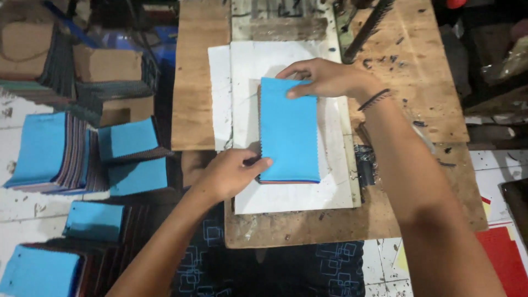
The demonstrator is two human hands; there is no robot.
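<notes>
A stack of fabric swatches with a bright blue top piece (pixel 289 129) lies on a white sheet (pixel 286 60) on the wooden table (pixel 407 104). My right hand (pixel 324 78) grips the far edge of the stack, thumb over the blue top. My left hand (pixel 230 173) presses the stack's near left corner, fingers closed against its side. The swatch edges are zigzag cut. A dark bracelet sits on my right wrist.
Several more blue-topped swatch stacks (pixel 129 140) lie on the floor at left, with cardboard boxes (pixel 107 63) behind them. A dark metal bar (pixel 366 27) rests at the table's far side. Red sheets (pixel 503 258) lie at lower right.
</notes>
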